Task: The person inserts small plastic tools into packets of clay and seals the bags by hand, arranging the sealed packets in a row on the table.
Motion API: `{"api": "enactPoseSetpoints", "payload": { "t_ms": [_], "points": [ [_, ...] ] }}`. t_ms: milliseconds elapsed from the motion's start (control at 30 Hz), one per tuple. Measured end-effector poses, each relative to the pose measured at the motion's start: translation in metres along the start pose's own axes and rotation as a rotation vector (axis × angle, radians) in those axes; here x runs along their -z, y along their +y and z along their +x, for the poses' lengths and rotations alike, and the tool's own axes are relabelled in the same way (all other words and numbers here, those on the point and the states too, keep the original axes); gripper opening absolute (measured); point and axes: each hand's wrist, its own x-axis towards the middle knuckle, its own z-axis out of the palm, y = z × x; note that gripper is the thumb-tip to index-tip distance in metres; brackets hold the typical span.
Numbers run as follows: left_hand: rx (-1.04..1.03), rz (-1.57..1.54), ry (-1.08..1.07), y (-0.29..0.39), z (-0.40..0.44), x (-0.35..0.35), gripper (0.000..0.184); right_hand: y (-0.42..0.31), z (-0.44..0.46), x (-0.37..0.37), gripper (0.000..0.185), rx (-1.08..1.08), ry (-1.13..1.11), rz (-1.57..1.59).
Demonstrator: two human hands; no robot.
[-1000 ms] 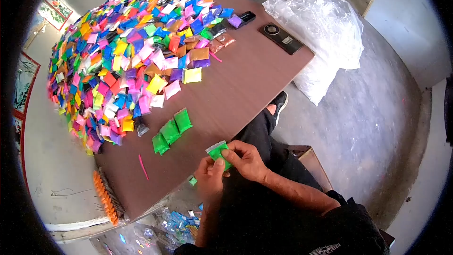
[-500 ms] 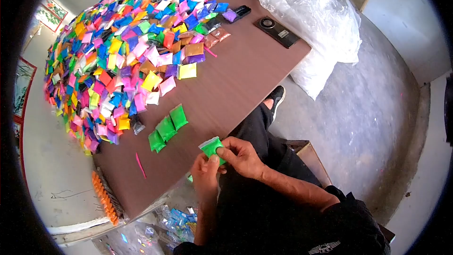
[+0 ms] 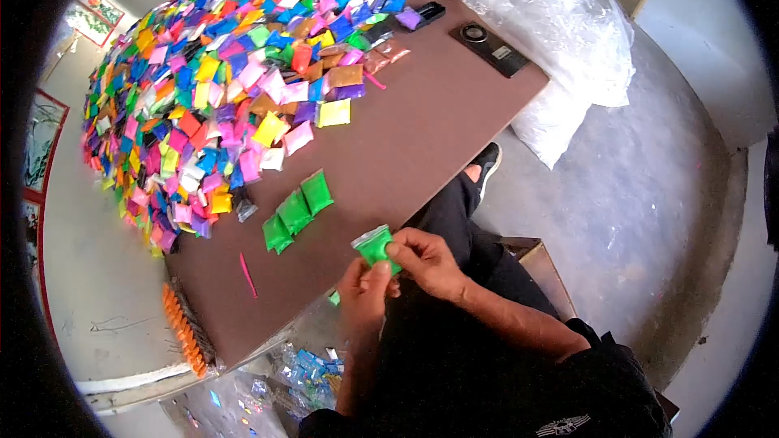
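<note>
Between my two hands, over the table's near edge, is a small clear bag of bright green material (image 3: 374, 246) with its whitish top strip facing away from me. My left hand (image 3: 365, 288) pinches its lower left part, thumb on top. On the right side, my right hand (image 3: 426, 264) grips it between thumb and fingers. Several matching green bags (image 3: 296, 211) lie in an overlapping row on the table beyond my hands. A thin pink stick (image 3: 247, 276) rests to their left.
A large heap of colourful small bags (image 3: 219, 97) covers the far left of the brown table (image 3: 389, 138). A black device with a round dial (image 3: 491, 49) lies near the right edge, beside a big clear plastic sack (image 3: 560, 57). An orange-edged brush (image 3: 183, 328) stands at the left corner.
The view has shifted slightly, so the table appears a little further right and up. Both hands still hold the green bag, and their thumbs have moved slightly on it.
</note>
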Motion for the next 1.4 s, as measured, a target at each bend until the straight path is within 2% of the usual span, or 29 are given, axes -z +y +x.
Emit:
{"api": "enactPoseSetpoints", "payload": {
  "t_ms": [67, 100, 200, 400, 500, 567, 767, 900, 1100, 1167, 1300, 1400],
  "points": [
    [0.015, -0.006, 0.044, 0.003, -0.003, -0.004, 0.023, 0.002, 0.001, 0.003, 0.021, 0.003, 0.020, 0.041],
    [0.020, 0.014, 0.019, 0.002, -0.002, -0.004, 0.023, 0.000, 0.001, 0.005, 0.021, 0.020, 0.058, -0.099],
    [0.047, -0.010, 0.000, 0.009, -0.002, -0.006, 0.017, 0.002, 0.000, 0.006, 0.022, 0.013, 0.047, -0.133],
    [-0.043, 0.166, -0.080, 0.010, -0.003, -0.004, 0.020, -0.003, 0.002, 0.007, 0.022, -0.027, 0.036, -0.213],
    [-0.089, 0.114, -0.071, 0.002, 0.001, -0.003, 0.021, 0.001, 0.002, 0.009, 0.020, 0.033, 0.042, -0.217],
    [-0.150, 0.047, 0.034, -0.004, 0.003, -0.001, 0.021, 0.002, 0.000, 0.010, 0.020, 0.025, 0.026, -0.224],
    [-0.157, 0.073, 0.056, 0.002, 0.006, 0.002, 0.020, -0.005, 0.000, 0.004, 0.020, 0.002, -0.027, -0.194],
    [-0.219, 0.121, 0.003, 0.001, 0.008, 0.010, 0.020, -0.006, 0.000, 0.005, 0.019, -0.039, -0.004, -0.251],
    [-0.102, 0.012, 0.063, 0.009, 0.006, -0.004, 0.018, -0.003, 0.002, 0.010, 0.018, 0.024, -0.030, -0.156],
    [-0.131, 0.097, 0.076, 0.005, 0.005, 0.001, 0.019, 0.000, 0.002, 0.011, 0.017, 0.027, -0.036, -0.165],
    [-0.145, 0.066, 0.056, 0.001, 0.007, 0.007, 0.015, -0.003, 0.002, 0.006, 0.014, 0.003, -0.023, -0.227],
    [-0.241, 0.087, 0.021, 0.001, 0.008, 0.011, 0.013, -0.005, 0.001, 0.002, 0.012, -0.002, 0.021, -0.163]
  ]
}}
